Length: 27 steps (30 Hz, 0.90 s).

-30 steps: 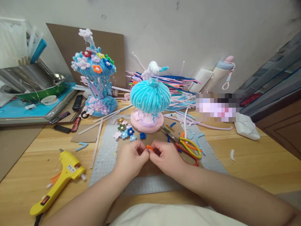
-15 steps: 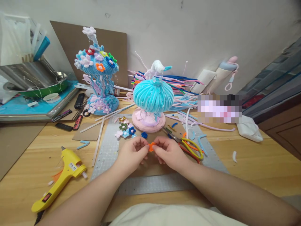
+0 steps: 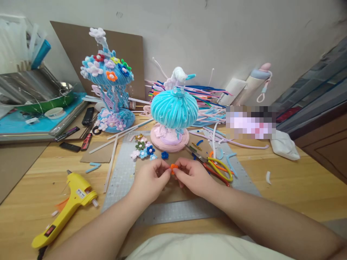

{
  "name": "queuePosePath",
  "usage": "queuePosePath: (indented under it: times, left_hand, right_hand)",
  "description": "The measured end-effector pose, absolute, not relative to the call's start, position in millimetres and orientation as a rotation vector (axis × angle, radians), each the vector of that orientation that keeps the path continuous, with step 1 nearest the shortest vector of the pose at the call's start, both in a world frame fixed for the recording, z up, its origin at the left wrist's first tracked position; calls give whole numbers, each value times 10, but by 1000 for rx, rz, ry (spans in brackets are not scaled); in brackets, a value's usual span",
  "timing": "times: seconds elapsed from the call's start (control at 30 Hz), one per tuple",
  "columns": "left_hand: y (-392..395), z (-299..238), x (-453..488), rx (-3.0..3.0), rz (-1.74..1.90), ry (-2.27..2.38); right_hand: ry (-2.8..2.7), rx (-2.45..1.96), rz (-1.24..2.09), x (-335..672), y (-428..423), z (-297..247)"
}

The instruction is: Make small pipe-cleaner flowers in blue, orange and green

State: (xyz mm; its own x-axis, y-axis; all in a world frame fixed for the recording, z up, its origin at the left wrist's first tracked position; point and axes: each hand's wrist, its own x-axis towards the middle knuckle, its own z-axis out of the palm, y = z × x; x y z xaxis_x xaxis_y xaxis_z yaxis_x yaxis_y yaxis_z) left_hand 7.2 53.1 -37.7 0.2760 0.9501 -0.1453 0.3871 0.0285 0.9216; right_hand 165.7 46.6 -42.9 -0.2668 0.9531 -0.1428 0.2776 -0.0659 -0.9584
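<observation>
Between my fingertips is a small orange pipe-cleaner flower [image 3: 174, 168]. My left hand [image 3: 151, 178] pinches its left side, while my right hand [image 3: 192, 177] pinches it from the right. Just beyond my fingers lies a dark blue flower [image 3: 165, 155], and to the left of it a cluster of small flowers [image 3: 143, 150] in pink, green, blue and white. A turquoise pipe-cleaner dome [image 3: 174, 108] on a pink round base [image 3: 169, 142] stands straight ahead. Scissors with yellow and orange handles [image 3: 219, 168] rest by my right hand.
A yellow glue gun [image 3: 73, 202] lies at left. Behind it stands a blue flower-covered pipe-cleaner piece [image 3: 108, 72]. Loose pipe cleaners [image 3: 208, 115] are heaped against the wall. Beneath my hands are cardboard and a grey cutting mat [image 3: 173, 212]. A metal pot [image 3: 29, 85] sits far left.
The view has shifted slightly, moving the scene a little left. Both hands keep their pinch on the orange flower, whose petals now show more clearly.
</observation>
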Motion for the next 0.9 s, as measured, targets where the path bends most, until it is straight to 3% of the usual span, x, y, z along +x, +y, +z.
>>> queuePosePath:
  times: [0.43, 0.7, 0.9]
  left_hand:
    - [533, -412, 83, 1565, 743, 1332]
    - [478, -422, 176, 1306, 721, 1328]
    - [497, -408, 168, 1327, 841, 1199]
  right_hand:
    - [-1689, -1398, 1238, 1650, 458, -419]
    - [-2049, -1382, 611, 1641, 415, -404]
    - [-1859, -1428, 959, 1652, 472, -397]
